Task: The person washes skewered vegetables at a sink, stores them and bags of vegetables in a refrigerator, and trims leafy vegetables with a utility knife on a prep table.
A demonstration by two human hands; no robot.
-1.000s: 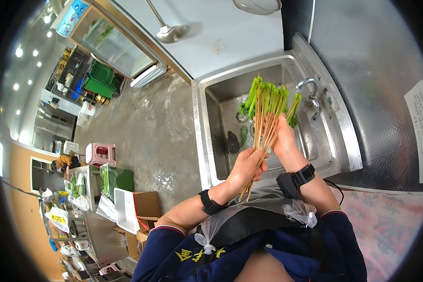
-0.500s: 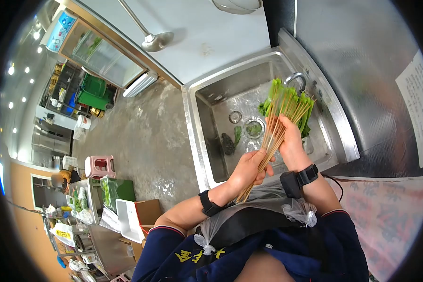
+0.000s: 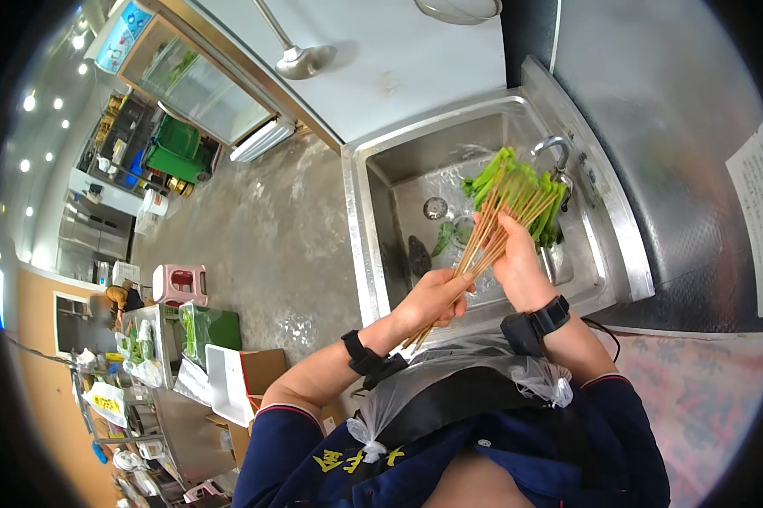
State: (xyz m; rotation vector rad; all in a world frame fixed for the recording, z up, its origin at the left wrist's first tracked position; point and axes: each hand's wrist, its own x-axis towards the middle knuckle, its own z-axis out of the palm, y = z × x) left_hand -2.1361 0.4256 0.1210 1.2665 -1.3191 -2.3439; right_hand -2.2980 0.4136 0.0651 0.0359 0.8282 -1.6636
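Over the metal sink (image 3: 375,161) I hold a bundle of thin wooden skewers (image 3: 484,241) with green leafy vegetables (image 3: 507,172) threaded on their far ends. My left hand (image 3: 436,298) is closed round the bare lower part of the sticks, whose ends poke out toward my body. Further up, just below the greens, my right hand (image 3: 517,254) grips the same bundle. The skewers fan out slightly toward the leaves. Beneath them, loose green scraps (image 3: 442,238) and a dark object (image 3: 418,256) lie on the wet sink bottom.
A curved faucet (image 3: 552,146) rises at the sink's right side, close to the greens. A drain strainer (image 3: 435,208) shows in the basin. A ladle (image 3: 305,61) hangs beyond the sink. To the left are a pink stool (image 3: 179,284), a white tub (image 3: 227,385) and a green bin (image 3: 176,148).
Both hands still hold the skewers. My left hand has shifted slightly left and toward my body. The greens now sit a little lower and more spread, and the view has shifted slightly.
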